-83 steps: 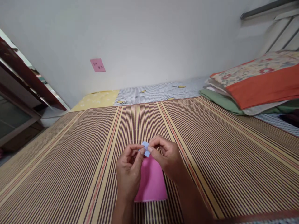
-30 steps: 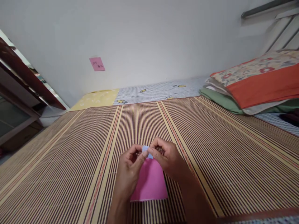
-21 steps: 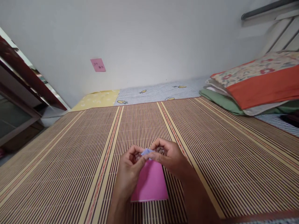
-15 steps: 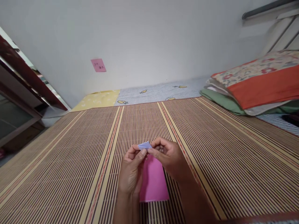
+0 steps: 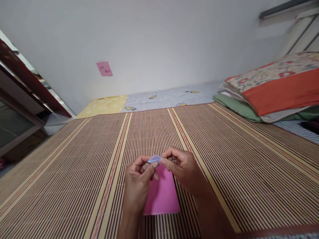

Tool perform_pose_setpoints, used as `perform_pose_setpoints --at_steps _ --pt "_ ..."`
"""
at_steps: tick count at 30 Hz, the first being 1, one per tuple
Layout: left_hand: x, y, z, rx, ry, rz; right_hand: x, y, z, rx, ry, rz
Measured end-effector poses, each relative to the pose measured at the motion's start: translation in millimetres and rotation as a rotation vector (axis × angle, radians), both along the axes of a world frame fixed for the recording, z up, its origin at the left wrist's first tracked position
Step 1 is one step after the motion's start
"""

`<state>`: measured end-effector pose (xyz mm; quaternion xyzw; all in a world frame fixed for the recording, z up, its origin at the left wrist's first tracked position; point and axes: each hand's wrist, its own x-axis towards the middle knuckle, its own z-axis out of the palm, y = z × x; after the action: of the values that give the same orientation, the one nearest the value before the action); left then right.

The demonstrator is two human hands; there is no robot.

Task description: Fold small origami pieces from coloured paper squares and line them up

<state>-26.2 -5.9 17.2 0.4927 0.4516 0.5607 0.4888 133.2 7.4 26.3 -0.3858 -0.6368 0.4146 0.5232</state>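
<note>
A small piece of folded light-blue paper [image 5: 155, 159] is pinched between my two hands, above the striped mat. My left hand [image 5: 138, 176] grips its left side between thumb and fingers. On the right side, my right hand [image 5: 181, 166] pinches it the same way, with the other fingers curled. The paper's top forms a low point, and its lower edge is partly covered by my thumbs. Below my hands lies a pink paper sheet [image 5: 163, 196], its upper end hidden behind them.
The striped mat [image 5: 82, 172] spreads over the bed. Folded bedding [image 5: 279, 89] in orange, floral and green is piled at the right. A pink note [image 5: 104, 69] is on the wall [image 5: 174, 39]. Yellow cloth [image 5: 104, 105] and checked cloth [image 5: 164, 98] show along the wall.
The blue paper has tilted in my fingers and now shows a flatter, pointed shape. My left hand has shifted slightly left and turned, uncovering more of the pink sheet's left side.
</note>
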Motion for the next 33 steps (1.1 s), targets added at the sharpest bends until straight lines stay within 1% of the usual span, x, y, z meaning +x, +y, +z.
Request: perform_pose_setpoints --at_steps 3,7,9,10,12,14,18,20,23,27,29,33 --pt "0 2 0.3 -0.001 0.024 0.005 -3 0 0.8 0.107 -0.074 -0.111" --pt "-4 0 4.5 0.114 0.259 0.099 -6 0 1.8 0.218 -0.164 -0.174" --pt "-6 -1 4.3 0.091 0.309 0.088 -7 0 1.0 0.223 -0.177 -0.187" --pt "-7 0 3.1 0.046 0.281 0.061 -8 -1 0.4 0.211 -0.172 -0.187" --pt "-6 1 -0.7 -0.047 0.162 0.011 -11 -2 -0.8 0.175 -0.146 -0.179" --pt "-5 4 -4.8 -0.096 0.026 0.007 -13 -3 -1.4 0.142 -0.116 -0.164" --pt "-2 8 -7.6 -0.090 -0.235 0.012 -16 -3 -0.8 0.101 -0.022 -0.122" --pt "-1 8 -6.4 -0.057 -0.309 0.001 -16 -3 -0.7 0.099 0.029 -0.102" --pt "0 7 -4.2 -0.029 -0.331 -0.008 -14 -2 -1.7 0.118 0.056 -0.088" --pt "-3 3 -4.9 -0.026 -0.289 0.006 -10 -2 -1.5 0.140 0.060 -0.089" --pt "-4 2 -6.0 -0.003 -0.253 0.019 -9 -3 0.1 0.151 0.081 -0.091" --pt "-2 -1 -5.0 0.088 -0.139 0.086 -10 -4 3.8 0.187 0.087 -0.101"
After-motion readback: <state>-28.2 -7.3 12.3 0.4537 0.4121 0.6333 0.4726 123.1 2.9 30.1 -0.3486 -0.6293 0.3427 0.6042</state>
